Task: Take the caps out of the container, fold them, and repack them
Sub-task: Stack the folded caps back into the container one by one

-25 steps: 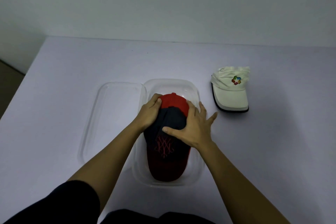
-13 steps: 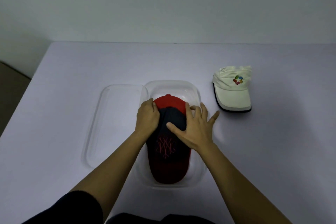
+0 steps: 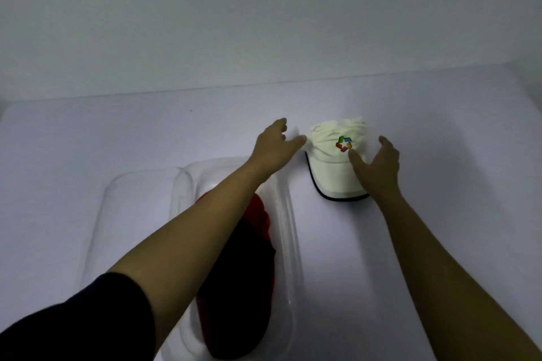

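Both hands flank the white cap [image 3: 337,167] on the tabletop [image 3: 117,138], right of the container [image 3: 289,231]: left hand [image 3: 274,146] and right hand [image 3: 378,165] spread, grasping nothing; a red-and-navy cap [image 3: 249,267] lies inside

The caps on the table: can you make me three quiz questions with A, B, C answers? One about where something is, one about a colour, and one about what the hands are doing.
1. Where is the white cap?
A. inside the clear container
B. on the table, right of the clear container
C. on the lid

2. What colours is the cap in the container?
A. red and dark
B. green
C. yellow

3. What are the hands doing?
A. gripping the white cap
B. open, either side of the white cap
C. resting in a lap

Answers: 1 B, it lies on the table. 2 A, red and dark fabric shows. 3 B, left hand and right hand are spread.
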`<action>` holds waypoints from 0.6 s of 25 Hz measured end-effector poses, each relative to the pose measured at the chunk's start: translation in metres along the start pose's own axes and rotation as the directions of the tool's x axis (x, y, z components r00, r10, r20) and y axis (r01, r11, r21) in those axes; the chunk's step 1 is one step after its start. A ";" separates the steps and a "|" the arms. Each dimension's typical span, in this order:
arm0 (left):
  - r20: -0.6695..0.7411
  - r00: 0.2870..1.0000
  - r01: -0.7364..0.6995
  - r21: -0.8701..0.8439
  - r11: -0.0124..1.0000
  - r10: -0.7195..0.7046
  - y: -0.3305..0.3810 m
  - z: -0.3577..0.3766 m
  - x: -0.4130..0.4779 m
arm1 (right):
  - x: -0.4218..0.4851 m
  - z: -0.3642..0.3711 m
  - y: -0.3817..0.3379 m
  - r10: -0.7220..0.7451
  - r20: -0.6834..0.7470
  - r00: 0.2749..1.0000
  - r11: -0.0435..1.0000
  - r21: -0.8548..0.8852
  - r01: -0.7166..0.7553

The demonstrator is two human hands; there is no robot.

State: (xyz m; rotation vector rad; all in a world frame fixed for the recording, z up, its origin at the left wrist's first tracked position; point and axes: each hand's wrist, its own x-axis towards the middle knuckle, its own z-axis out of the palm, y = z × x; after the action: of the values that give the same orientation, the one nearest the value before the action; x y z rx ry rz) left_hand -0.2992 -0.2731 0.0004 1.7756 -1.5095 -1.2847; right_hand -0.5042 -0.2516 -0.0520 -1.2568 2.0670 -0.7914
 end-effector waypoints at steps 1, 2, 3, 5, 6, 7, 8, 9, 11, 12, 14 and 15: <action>0.066 0.997 0.035 -0.002 0.999 -0.034 0.003 0.012 0.011 | 0.011 -0.004 0.007 0.064 0.076 0.995 0.997 0.042 -0.067; 0.114 0.992 0.054 -0.011 0.998 -0.053 0.004 0.023 0.020 | 0.019 -0.006 0.014 0.104 0.156 0.982 0.990 0.079 -0.117; 0.150 0.987 0.064 -0.034 0.997 -0.058 0.005 0.032 0.029 | 0.023 -0.006 0.020 0.129 0.228 0.965 0.984 0.095 -0.154; 0.195 0.980 0.060 -0.094 0.994 -0.041 0.003 0.049 0.044 | 0.027 -0.003 0.032 0.135 0.307 0.942 0.979 0.102 -0.174; 0.205 0.978 0.053 -0.116 0.992 -0.028 0.002 0.054 0.049 | 0.027 -0.001 0.036 0.121 0.309 0.943 0.976 0.137 -0.170; 0.207 0.978 0.049 -0.145 0.988 -0.018 0.000 0.057 0.052 | 0.026 -0.001 0.039 0.101 0.303 0.948 0.968 0.189 -0.164; 0.210 0.978 0.054 -0.177 0.983 -0.016 -0.003 0.058 0.055 | 0.025 0.001 0.042 0.092 0.295 0.951 0.957 0.236 -0.166; 0.223 0.975 0.058 -0.200 0.978 -0.013 -0.005 0.057 0.057 | 0.024 0.003 0.045 0.100 0.285 0.953 0.943 0.277 -0.182; 0.261 0.965 0.063 -0.264 0.963 0.008 -0.002 0.053 0.055 | 0.020 0.000 0.045 0.154 0.274 0.949 0.879 0.401 -0.258; 0.281 0.960 0.072 -0.302 0.951 0.016 0.003 0.050 0.052 | 0.019 -0.002 0.046 0.169 0.306 0.937 0.824 0.477 -0.305; 0.322 0.946 0.061 -0.313 0.948 0.046 0.013 0.042 0.048 | 0.009 -0.006 0.042 0.088 0.447 0.890 0.724 0.586 -0.365; 0.333 0.941 0.040 -0.289 0.956 0.061 0.018 0.038 0.045 | 0.002 -0.008 0.039 0.017 0.502 0.865 0.688 0.622 -0.375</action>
State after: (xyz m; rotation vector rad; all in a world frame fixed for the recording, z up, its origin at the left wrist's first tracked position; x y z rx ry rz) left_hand -0.3430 -0.3125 -0.0173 1.4066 -1.4045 -1.7782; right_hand -0.5320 -0.2370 -0.0760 -0.6615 1.2678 -0.9401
